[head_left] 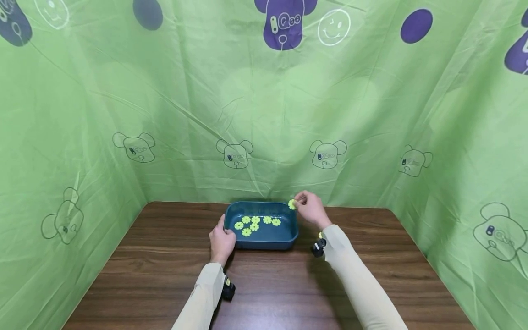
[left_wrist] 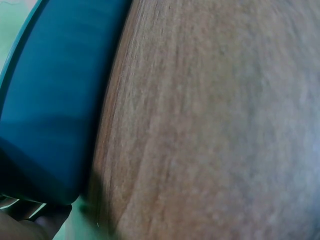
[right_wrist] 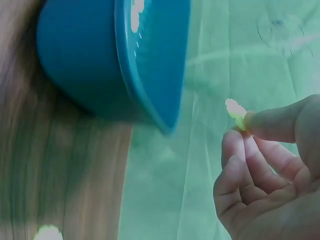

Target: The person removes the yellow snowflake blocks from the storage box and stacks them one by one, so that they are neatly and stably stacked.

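Note:
A dark blue rectangular plastic basin (head_left: 264, 244) stands near the back of the table, with several yellow-green flower-shaped pieces (head_left: 254, 227) lying flat on its floor. My left hand (head_left: 222, 241) grips the basin's left front corner; in the left wrist view only part of that hand (left_wrist: 30, 227) shows below the basin wall (left_wrist: 55, 100). Over the basin's back right corner, my right hand (head_left: 312, 210) pinches one flower-shaped piece (head_left: 292, 204) between thumb and fingertips. The right wrist view shows this piece (right_wrist: 236, 114) edge-on, apart from the basin rim (right_wrist: 132, 82).
Brown wood-grain table (head_left: 268, 284) lies under both forearms. Green printed cloth (head_left: 264, 114) hangs close behind the basin and along both sides. A small pale yellowish shape (right_wrist: 48, 233) is cut off at the bottom of the right wrist view.

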`<state>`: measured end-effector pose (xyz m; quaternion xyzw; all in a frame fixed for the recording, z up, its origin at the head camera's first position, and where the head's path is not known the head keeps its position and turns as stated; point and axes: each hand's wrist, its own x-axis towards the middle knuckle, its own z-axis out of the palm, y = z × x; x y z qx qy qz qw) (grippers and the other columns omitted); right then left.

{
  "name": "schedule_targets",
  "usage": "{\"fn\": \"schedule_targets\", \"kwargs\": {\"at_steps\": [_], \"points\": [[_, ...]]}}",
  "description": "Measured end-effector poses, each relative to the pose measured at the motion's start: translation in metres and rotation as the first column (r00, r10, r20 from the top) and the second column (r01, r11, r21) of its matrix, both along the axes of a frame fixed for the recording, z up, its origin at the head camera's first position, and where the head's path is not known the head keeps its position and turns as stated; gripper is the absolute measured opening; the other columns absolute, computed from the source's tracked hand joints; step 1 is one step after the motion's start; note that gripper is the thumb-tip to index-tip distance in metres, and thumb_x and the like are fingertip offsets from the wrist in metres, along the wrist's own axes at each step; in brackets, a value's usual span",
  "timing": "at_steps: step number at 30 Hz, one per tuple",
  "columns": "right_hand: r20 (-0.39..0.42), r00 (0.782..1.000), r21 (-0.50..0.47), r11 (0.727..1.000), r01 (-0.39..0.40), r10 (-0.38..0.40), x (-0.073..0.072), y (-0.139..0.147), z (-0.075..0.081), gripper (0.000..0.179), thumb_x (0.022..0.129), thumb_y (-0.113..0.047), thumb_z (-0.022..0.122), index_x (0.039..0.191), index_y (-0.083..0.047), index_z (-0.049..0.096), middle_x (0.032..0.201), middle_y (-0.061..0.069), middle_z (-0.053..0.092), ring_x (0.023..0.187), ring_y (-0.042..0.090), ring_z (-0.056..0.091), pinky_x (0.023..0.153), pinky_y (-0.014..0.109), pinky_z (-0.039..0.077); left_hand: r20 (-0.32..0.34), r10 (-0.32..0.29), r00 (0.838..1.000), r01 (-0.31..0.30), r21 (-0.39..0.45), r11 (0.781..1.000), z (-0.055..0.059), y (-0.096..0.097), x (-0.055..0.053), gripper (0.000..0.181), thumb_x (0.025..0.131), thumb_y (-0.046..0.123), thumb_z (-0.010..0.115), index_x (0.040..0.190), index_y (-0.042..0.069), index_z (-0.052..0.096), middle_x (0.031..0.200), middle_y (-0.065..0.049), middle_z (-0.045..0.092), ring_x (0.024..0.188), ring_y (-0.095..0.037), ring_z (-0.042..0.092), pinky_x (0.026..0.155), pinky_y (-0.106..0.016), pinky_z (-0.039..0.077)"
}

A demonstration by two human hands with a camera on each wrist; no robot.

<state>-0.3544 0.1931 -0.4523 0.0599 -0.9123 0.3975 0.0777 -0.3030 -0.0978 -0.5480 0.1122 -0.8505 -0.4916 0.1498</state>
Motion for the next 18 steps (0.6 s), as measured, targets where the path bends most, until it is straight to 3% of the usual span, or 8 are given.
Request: {"fn": "schedule_targets", "kwargs": {"at_steps": [8, 12, 18], "points": [[0.066, 0.997, 0.029, 0.999, 0.045, -0.047, 0.005, 0.043, 0.002, 0.019, 0.095, -0.017, 0.067, 0.109, -0.004, 0.068, 0.101, 0.016, 0.073, 0.09, 0.027, 0.067, 0.08, 0.039, 0.051, 0.007, -0.002, 1.0, 0.002, -0.001, 1.0, 0.001, -0.001, 0.0, 0.063, 0.091, 0.003, 0.048, 0.154, 0.007, 0.043, 0.149, -0.022, 0.052, 0.136, -0.043, 0.05, 0.109, -0.054, 0.044], [0.099, 0.993, 0.058, 0.997, 0.054, -0.06, 0.009, 0.06, -0.01, 0.018, 0.095, -0.015, 0.066, 0.107, -0.003, 0.069, 0.098, 0.015, 0.073, 0.087, 0.024, 0.066, 0.079, 0.038, 0.051, 0.003, 0.0, 1.0, 0.0, 0.002, 1.0, 0.001, -0.001, 0.001, 0.063, 0.091, 0.002, 0.048, 0.154, 0.007, 0.043, 0.149, -0.022, 0.052, 0.136, -0.042, 0.05, 0.109, -0.054, 0.044], [0.2, 0.977, 0.037, 0.997, 0.069, -0.075, 0.016, 0.081, -0.03, 0.017, 0.095, -0.012, 0.067, 0.106, 0.0, 0.068, 0.092, 0.014, 0.071, 0.074, 0.022, 0.068, 0.063, 0.028, 0.051, 0.003, 0.001, 1.0, -0.001, 0.001, 1.0, 0.001, 0.0, 0.001, 0.062, 0.092, 0.002, 0.047, 0.153, 0.006, 0.044, 0.149, -0.022, 0.052, 0.136, -0.042, 0.05, 0.11, -0.054, 0.044]]}}
